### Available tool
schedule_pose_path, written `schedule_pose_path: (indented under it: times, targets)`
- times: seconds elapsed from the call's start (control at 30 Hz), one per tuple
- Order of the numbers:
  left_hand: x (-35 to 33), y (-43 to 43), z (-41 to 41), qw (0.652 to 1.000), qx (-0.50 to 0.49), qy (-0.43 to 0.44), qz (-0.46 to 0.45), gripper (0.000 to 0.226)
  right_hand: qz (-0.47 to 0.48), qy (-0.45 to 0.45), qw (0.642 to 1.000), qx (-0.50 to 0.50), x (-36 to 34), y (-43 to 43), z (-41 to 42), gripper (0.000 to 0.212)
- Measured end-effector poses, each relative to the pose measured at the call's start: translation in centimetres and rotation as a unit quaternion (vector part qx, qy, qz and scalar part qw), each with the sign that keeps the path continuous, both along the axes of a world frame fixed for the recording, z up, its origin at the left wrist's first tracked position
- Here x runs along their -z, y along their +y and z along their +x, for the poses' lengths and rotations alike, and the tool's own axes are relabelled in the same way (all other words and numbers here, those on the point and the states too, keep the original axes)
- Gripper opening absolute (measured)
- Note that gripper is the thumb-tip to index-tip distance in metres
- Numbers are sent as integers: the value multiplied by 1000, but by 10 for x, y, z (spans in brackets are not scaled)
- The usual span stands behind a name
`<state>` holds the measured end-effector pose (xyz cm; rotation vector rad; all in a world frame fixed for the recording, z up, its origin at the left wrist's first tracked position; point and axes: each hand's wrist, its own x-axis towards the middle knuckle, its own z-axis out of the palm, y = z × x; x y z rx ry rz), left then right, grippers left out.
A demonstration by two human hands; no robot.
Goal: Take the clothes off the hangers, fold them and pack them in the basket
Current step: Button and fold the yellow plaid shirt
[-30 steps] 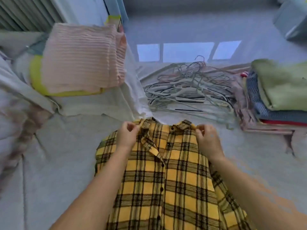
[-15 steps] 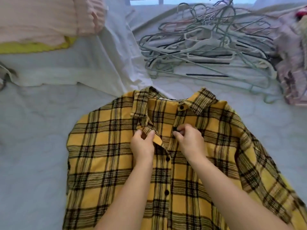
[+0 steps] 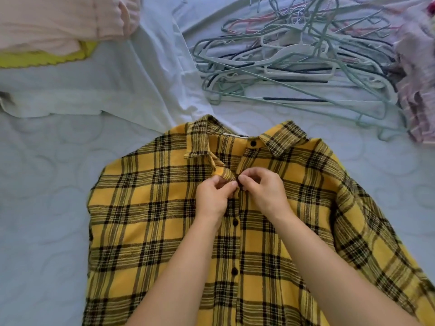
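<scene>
The yellow plaid shirt (image 3: 164, 220) lies flat, front side up, on the quilted white bed surface (image 3: 42, 208). Its long axis runs from the near edge of the bed surface toward the far edge, with the collar (image 3: 235, 140) pointing to the far edge and the hem running out of view at the near edge. The right-hand sleeve extends diagonally toward the near right corner.

Both forearms enter from the near edge and converge at the button placket just below the collar. The left hand (image 3: 213, 198) has its fingers curled and pinches the folded-over edge of the left front panel. The right hand (image 3: 263, 191) has its fingers curled and pinches the placket at the second button position. The fingertips of the two hands are almost touching.

The fabric is yellow with black and thin white check lines. Small black buttons run down the centre; the top button (image 3: 253, 144) is unfastened and the collar lies spread.

A tangled pile of hangers (image 3: 294, 60) lies well apart, toward the far right corner. A white garment (image 3: 146, 74) lies beside the collar toward the far edge. A folded pink garment (image 3: 58, 20) rests at the far left corner.
</scene>
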<state>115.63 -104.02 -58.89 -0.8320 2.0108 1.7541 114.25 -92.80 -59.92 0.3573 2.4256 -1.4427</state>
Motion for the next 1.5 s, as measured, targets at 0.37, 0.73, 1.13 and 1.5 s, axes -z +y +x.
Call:
schedule_pose_path:
  times: [0.37, 0.73, 1.13, 1.5]
  targets:
    - [5, -21, -7, 991, 89, -15, 97, 13, -55, -33, 998, -12, 15, 4, -4, 4]
    - [6, -21, -22, 991, 116, -37, 64, 18, -48, -11, 997, -63, 16, 6, 8, 19]
    - [13, -12, -8, 998, 37, 18, 49, 4, -75, -31, 996, -34, 14, 7, 1, 9]
    - [18, -11, -10, 997, -2, 5, 73, 12, -131, -45, 989, 55, 18, 3, -5, 16]
